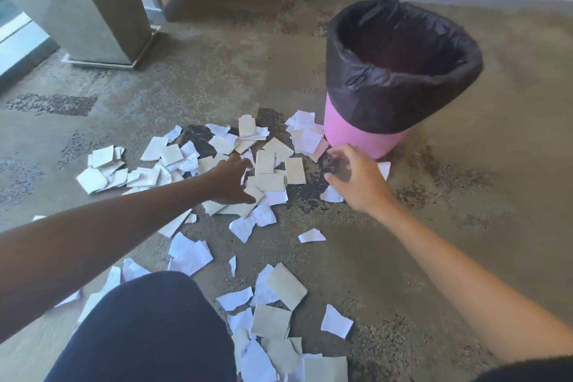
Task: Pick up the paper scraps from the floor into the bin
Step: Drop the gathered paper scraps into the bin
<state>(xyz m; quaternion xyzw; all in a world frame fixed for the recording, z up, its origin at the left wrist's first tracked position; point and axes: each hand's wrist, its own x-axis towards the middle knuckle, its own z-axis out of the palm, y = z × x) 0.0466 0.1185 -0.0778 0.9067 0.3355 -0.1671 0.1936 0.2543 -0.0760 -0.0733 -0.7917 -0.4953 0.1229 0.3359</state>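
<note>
Both hands reach down empty, fingers spread: left hand [231,178] over piled paper scraps [269,170], right hand [356,178] beside them. The bin [366,139] stands just beyond the right hand. Loose sheets may slip from a hasty grab.

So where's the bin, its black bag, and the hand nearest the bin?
bin [359,139]: head view, on the bare pink wall below the bag.
black bag [387,102]: head view, on the part folded over the outside.
right hand [356,178]: head view, middle of the hand.
</note>
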